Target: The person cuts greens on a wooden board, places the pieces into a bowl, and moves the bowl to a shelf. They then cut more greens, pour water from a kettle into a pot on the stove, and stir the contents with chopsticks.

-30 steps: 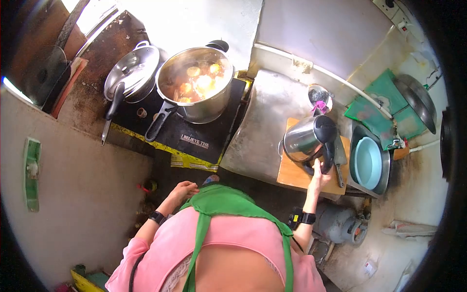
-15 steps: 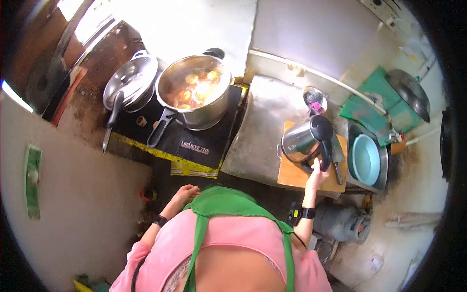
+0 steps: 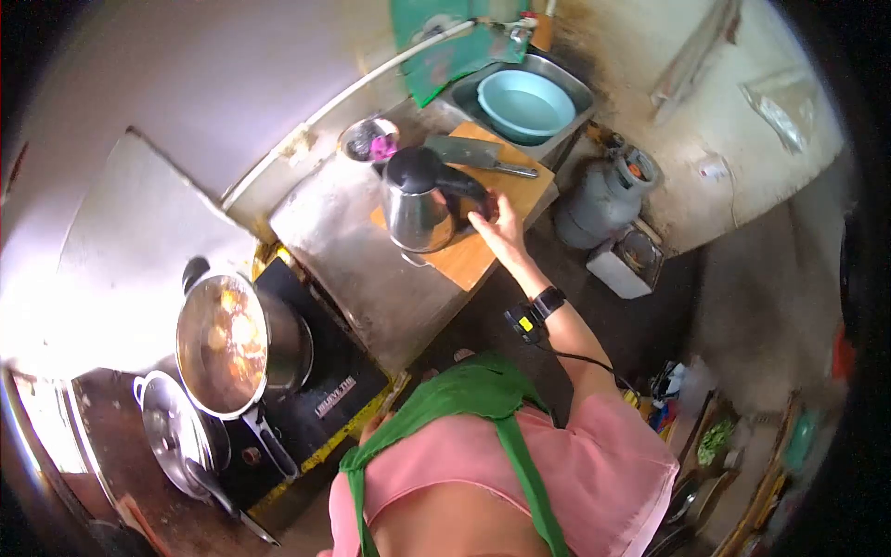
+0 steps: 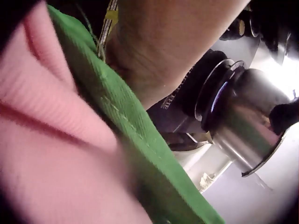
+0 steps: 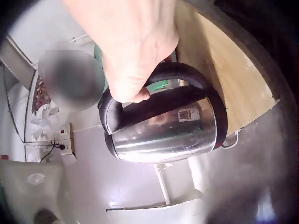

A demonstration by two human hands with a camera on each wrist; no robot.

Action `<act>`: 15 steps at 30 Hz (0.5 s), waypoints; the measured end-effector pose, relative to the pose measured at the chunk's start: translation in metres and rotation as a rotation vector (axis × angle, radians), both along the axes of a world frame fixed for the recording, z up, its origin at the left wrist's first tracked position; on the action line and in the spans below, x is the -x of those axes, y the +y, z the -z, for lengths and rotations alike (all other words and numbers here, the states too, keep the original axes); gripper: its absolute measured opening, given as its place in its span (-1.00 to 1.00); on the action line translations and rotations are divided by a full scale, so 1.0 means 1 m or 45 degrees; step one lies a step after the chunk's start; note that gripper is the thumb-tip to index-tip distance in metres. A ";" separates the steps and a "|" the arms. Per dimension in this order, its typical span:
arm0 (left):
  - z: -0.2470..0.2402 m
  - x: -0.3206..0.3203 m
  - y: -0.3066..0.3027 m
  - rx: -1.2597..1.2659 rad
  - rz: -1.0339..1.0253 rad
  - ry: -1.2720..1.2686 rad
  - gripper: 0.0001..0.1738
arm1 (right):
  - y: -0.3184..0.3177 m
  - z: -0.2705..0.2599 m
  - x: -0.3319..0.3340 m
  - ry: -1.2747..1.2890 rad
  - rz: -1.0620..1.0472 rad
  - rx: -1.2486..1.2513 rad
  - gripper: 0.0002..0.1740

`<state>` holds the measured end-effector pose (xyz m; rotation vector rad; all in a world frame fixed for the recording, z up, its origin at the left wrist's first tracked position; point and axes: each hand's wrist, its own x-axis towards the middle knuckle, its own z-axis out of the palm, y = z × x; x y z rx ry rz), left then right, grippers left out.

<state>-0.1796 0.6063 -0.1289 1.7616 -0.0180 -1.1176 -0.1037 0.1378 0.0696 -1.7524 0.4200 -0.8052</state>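
My right hand (image 3: 501, 230) grips the black handle of a steel kettle (image 3: 419, 215), which is over the wooden cutting board (image 3: 469, 265); whether its base touches the board I cannot tell. In the right wrist view my hand (image 5: 138, 51) has its thumb and fingers round the handle of the kettle (image 5: 163, 140). A cleaver (image 3: 464, 151) lies beside it on the board. My left hand (image 3: 373, 427) is mostly hidden by the green apron (image 3: 464, 399). The left wrist view shows skin near the wrist against the apron (image 4: 135, 135), with the fingers out of sight.
An uncovered pot (image 3: 288, 343) of steaming food stands on the black stove top (image 3: 343, 371), beside a lidded pan (image 3: 172, 432). Behind the board are a small bowl (image 3: 357, 139) and a blue basin (image 3: 526, 104) in the sink. A gas cylinder (image 3: 599, 204) stands below at right.
The head view has swung to the right, bringing the gas cylinder and floor shelves further in. My right hand keeps its grip on the kettle. The left hand has become mostly hidden.
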 end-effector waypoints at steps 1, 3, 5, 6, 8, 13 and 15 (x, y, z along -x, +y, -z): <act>0.010 0.015 0.004 -0.004 -0.037 -0.001 -0.62 | -0.004 0.008 -0.002 -0.005 -0.070 -0.097 -0.55; -0.092 0.020 -0.020 0.108 -0.123 0.122 -0.60 | -0.001 -0.002 -0.004 0.015 -0.124 -0.264 -0.70; -0.055 0.027 -0.013 0.107 -0.204 0.133 -0.57 | -0.002 -0.011 -0.007 0.039 -0.147 -0.312 -0.72; -0.079 0.026 -0.018 0.004 -0.230 0.153 -0.63 | 0.000 -0.009 -0.006 0.009 -0.162 -0.238 -0.69; -0.115 0.028 -0.019 0.082 -0.377 0.157 -0.56 | -0.012 0.006 -0.009 0.044 -0.108 -0.214 -0.66; -0.094 0.043 -0.008 0.190 -0.607 0.262 -0.56 | -0.016 0.013 -0.017 0.166 -0.021 -0.209 -0.69; -0.091 0.049 -0.008 0.203 -0.650 0.263 -0.56 | -0.022 0.016 -0.013 0.255 -0.030 -0.263 -0.61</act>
